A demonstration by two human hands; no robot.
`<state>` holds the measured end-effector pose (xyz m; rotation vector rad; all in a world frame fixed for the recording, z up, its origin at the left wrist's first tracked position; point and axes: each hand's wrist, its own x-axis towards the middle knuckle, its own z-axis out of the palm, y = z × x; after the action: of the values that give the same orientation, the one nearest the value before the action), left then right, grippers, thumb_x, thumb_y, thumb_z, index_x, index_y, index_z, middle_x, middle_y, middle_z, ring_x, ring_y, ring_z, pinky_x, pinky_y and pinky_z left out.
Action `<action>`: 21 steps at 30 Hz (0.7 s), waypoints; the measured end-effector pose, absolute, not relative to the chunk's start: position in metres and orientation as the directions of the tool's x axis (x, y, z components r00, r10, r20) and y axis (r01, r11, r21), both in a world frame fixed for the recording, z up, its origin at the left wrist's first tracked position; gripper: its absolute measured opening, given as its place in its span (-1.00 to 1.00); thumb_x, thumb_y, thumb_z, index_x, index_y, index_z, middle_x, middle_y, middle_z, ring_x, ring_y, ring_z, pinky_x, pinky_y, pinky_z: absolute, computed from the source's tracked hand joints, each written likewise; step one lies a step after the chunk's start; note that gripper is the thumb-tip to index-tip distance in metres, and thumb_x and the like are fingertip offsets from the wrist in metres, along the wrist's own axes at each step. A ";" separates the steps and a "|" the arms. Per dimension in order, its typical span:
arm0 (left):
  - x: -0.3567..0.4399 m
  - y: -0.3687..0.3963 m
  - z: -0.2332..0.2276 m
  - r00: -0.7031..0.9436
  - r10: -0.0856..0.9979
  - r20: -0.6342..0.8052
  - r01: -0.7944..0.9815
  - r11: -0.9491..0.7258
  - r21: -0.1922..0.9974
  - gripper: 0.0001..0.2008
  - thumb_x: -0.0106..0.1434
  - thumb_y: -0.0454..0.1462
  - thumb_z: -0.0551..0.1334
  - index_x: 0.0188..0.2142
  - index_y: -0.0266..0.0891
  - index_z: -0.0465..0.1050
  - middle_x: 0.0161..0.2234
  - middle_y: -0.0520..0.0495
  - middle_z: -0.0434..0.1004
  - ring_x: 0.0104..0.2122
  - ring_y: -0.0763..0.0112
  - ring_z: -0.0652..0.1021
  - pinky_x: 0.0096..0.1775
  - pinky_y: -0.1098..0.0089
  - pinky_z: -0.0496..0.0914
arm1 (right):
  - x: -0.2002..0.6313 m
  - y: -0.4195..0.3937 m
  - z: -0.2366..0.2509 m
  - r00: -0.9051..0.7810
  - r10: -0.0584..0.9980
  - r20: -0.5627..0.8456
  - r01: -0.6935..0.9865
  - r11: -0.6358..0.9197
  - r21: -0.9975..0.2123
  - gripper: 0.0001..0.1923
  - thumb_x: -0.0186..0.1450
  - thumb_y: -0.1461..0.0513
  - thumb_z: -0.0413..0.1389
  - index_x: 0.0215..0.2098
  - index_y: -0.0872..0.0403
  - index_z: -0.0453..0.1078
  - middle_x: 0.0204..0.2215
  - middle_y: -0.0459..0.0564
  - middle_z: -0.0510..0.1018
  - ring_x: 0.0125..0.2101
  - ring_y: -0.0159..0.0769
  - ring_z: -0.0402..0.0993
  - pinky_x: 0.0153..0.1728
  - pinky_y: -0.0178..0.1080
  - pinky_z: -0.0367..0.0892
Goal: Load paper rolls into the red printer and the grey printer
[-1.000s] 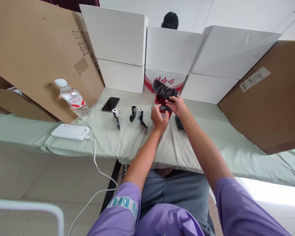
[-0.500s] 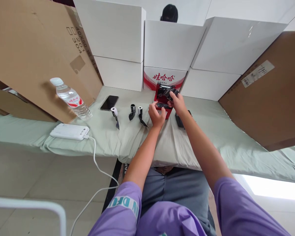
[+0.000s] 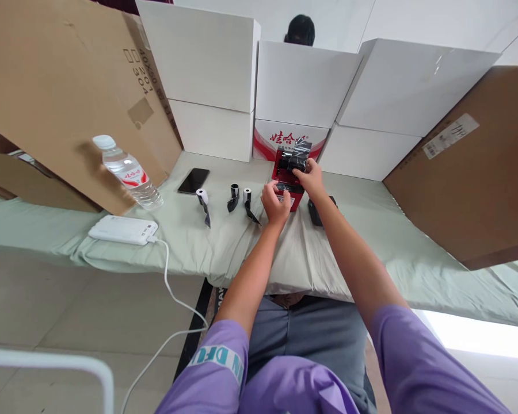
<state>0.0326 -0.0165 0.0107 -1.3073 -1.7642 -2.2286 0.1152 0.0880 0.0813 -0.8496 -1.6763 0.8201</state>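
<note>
1. Head view showed a glossy black roll of thin film (image 3: 300, 156) in the person's right hand (image 3: 311, 177), above the raised back part of a small red box-shaped device (image 3: 297, 201), short of the far edge of the bench (image 3: 362, 221).
2. Thumb and fingers of the right hand were clamped together on the roll's lower end; its loose film stood up past the hand.
3. That roll looked light, with a firm wound body but a limp, slippery tail that could crease or tear. Its ends seemed the best hold, leaving the film free.
4. Thumb and fingers of the left hand (image 3: 276, 201) stood apart at the device's front left corner, touching it; whether they gripped could not be told.
5. The device looked stiff and heavier than the roll, best steadied by its lower sides.
6. Left of it, toward the bench's middle, stood three small rolls with dark tails: a white-and-black one (image 3: 247, 197), a black one (image 3: 233, 198) and a white one (image 3: 201, 196).
7. Beyond the white roll lay a flat black phone (image 3: 194, 180); under the right forearm sat a dark object (image 3: 315, 214), partly hidden.
8. Near the bench's front edge, farther left, lay a white rectangular power bank (image 3: 123, 230).
</note>
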 end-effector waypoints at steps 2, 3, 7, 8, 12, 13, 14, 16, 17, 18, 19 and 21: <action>0.032 -0.016 0.010 -0.652 0.459 0.604 0.478 -0.370 0.797 -0.69 0.25 -0.27 0.20 0.00 -0.20 0.35 -0.22 -0.09 0.41 -0.13 0.22 0.48 0.01 0.22 0.35 | 0.108 0.098 0.079 -0.202 0.846 0.494 0.313 0.534 -0.786 -0.81 0.10 0.22 0.22 -0.34 0.02 0.31 -0.33 -0.05 0.57 -0.24 -0.16 0.51 -0.04 -0.06 0.46; 0.031 -0.015 0.009 -0.654 0.453 0.606 0.477 -0.375 0.795 -0.69 0.24 -0.28 0.20 -0.01 -0.20 0.35 -0.21 -0.10 0.41 -0.13 0.22 0.47 0.00 0.22 0.35 | 0.105 0.101 0.078 -0.213 0.850 0.482 0.400 0.526 -0.751 -0.84 0.10 0.23 0.21 -0.35 0.03 0.34 -0.33 -0.03 0.59 -0.23 -0.13 0.52 -0.01 -0.02 0.46; 0.026 -0.013 0.007 -0.682 0.428 0.593 0.466 -0.371 0.803 -0.71 0.23 -0.30 0.20 -0.04 -0.21 0.36 -0.20 -0.12 0.41 -0.13 0.21 0.45 0.01 0.21 0.35 | 0.094 0.106 0.077 -0.263 0.874 0.408 0.616 0.477 -0.627 -0.82 0.13 0.27 0.22 -0.27 0.09 0.50 -0.24 0.07 0.67 -0.15 0.00 0.57 0.02 0.03 0.45; 0.024 -0.013 0.007 -0.690 0.427 0.584 0.460 -0.363 0.810 -0.72 0.23 -0.30 0.20 -0.04 -0.21 0.36 -0.20 -0.12 0.41 -0.13 0.21 0.45 0.01 0.21 0.35 | 0.093 0.106 0.077 -0.271 0.876 0.399 0.635 0.474 -0.610 -0.77 0.14 0.29 0.21 -0.21 0.10 0.53 -0.20 0.09 0.68 -0.12 0.02 0.58 0.02 0.01 0.45; 0.021 -0.011 0.004 -0.714 0.434 0.549 0.438 -0.334 0.834 -0.73 0.22 -0.31 0.20 -0.06 -0.21 0.36 -0.19 -0.12 0.42 -0.14 0.23 0.45 0.01 0.23 0.35 | 0.093 0.104 0.076 -0.301 0.878 0.373 0.709 0.468 -0.528 -0.72 0.18 0.32 0.19 -0.13 0.14 0.57 -0.14 0.15 0.69 -0.07 0.05 0.59 0.03 0.01 0.44; 0.020 -0.010 0.003 -0.717 0.431 0.548 0.438 -0.334 0.835 -0.73 0.22 -0.32 0.20 -0.06 -0.21 0.36 -0.20 -0.12 0.42 -0.14 0.23 0.45 0.01 0.23 0.35 | 0.093 0.103 0.076 -0.305 0.883 0.357 0.733 0.457 -0.503 -0.72 0.19 0.32 0.20 -0.12 0.14 0.58 -0.13 0.16 0.69 -0.05 0.07 0.59 0.06 0.03 0.42; 0.020 -0.009 0.003 -0.718 0.426 0.550 0.438 -0.337 0.833 -0.73 0.22 -0.32 0.20 -0.06 -0.21 0.36 -0.20 -0.12 0.42 -0.15 0.23 0.45 0.00 0.24 0.35 | 0.093 0.102 0.076 -0.303 0.892 0.335 0.757 0.439 -0.485 -0.71 0.19 0.32 0.20 -0.11 0.14 0.58 -0.12 0.16 0.69 -0.03 0.09 0.58 0.08 0.05 0.40; 0.020 -0.009 0.001 -0.719 0.422 0.553 0.441 -0.339 0.831 -0.73 0.21 -0.32 0.20 -0.07 -0.22 0.36 -0.20 -0.12 0.41 -0.15 0.23 0.45 -0.01 0.24 0.36 | 0.092 0.100 0.077 -0.291 0.911 0.293 0.784 0.403 -0.473 -0.67 0.18 0.32 0.22 -0.07 0.12 0.57 -0.09 0.17 0.68 0.03 0.12 0.56 0.14 0.11 0.36; 0.020 -0.009 0.001 -0.719 0.423 0.551 0.440 -0.337 0.832 -0.73 0.21 -0.32 0.20 -0.07 -0.22 0.36 -0.20 -0.11 0.41 -0.15 0.23 0.45 -0.01 0.24 0.36 | 0.092 0.100 0.078 -0.290 0.915 0.281 0.783 0.396 -0.479 -0.65 0.17 0.32 0.22 -0.06 0.11 0.57 -0.08 0.16 0.68 0.05 0.13 0.55 0.16 0.13 0.33; 0.020 -0.009 0.001 -0.721 0.425 0.548 0.438 -0.333 0.835 -0.73 0.21 -0.32 0.20 -0.07 -0.22 0.36 -0.21 -0.11 0.41 -0.15 0.23 0.45 -0.01 0.24 0.36 | 0.091 0.099 0.079 -0.291 0.915 0.278 0.773 0.396 -0.495 -0.65 0.16 0.31 0.23 -0.06 0.10 0.57 -0.08 0.15 0.68 0.06 0.14 0.55 0.17 0.15 0.32; 0.020 -0.009 0.002 -0.723 0.427 0.544 0.436 -0.329 0.838 -0.74 0.21 -0.32 0.20 -0.07 -0.22 0.37 -0.21 -0.11 0.41 -0.15 0.23 0.45 -0.01 0.24 0.36 | 0.091 0.099 0.079 -0.292 0.913 0.284 0.754 0.402 -0.520 -0.66 0.15 0.30 0.24 -0.08 0.09 0.57 -0.09 0.13 0.69 0.05 0.14 0.55 0.17 0.16 0.31; 0.020 -0.009 0.003 -0.724 0.429 0.540 0.435 -0.323 0.840 -0.74 0.21 -0.33 0.20 -0.07 -0.21 0.37 -0.21 -0.10 0.42 -0.16 0.24 0.46 -0.01 0.24 0.36 | 0.093 0.097 0.080 -0.281 0.903 0.325 0.679 0.427 -0.598 -0.70 0.17 0.26 0.23 -0.12 0.09 0.57 -0.15 0.08 0.69 -0.01 0.10 0.57 0.14 0.14 0.34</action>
<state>0.0205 -0.0095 0.0028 -1.1644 -1.8256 -2.2699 0.0932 0.0973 0.0802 -1.3296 -2.0519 0.4586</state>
